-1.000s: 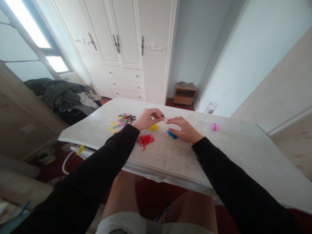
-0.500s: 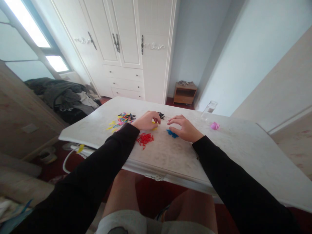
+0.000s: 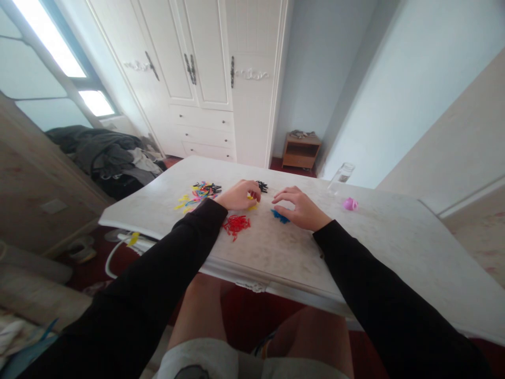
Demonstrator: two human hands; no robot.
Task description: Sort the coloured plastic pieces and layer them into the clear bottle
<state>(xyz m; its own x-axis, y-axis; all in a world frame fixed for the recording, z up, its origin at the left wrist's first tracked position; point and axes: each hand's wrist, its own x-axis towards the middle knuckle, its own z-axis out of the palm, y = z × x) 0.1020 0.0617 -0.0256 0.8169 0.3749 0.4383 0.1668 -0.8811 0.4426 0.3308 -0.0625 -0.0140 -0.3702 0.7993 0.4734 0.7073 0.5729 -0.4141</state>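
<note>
1 left hand (image 3: 239,195) at the small yellow pile (image 3: 253,207)

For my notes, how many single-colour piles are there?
4: red pile, by the left sleeve; blue pile, by the right hand; yellow pile, partly behind the left hand; black pile, beyond it. More may be hidden.

L hand (image 3: 239,196) nr yellow pcs (image 3: 253,207) (R hand (image 3: 301,209) nr blue pcs (image 3: 280,216)).

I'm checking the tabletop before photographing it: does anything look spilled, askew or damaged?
Nothing looks clearly spilled or damaged. The mixed-colour pile stands out as untidy: yellow strips trail off its left side, unlike the tighter red pile. The clear jar appears to lean, possibly lens distortion.
</note>
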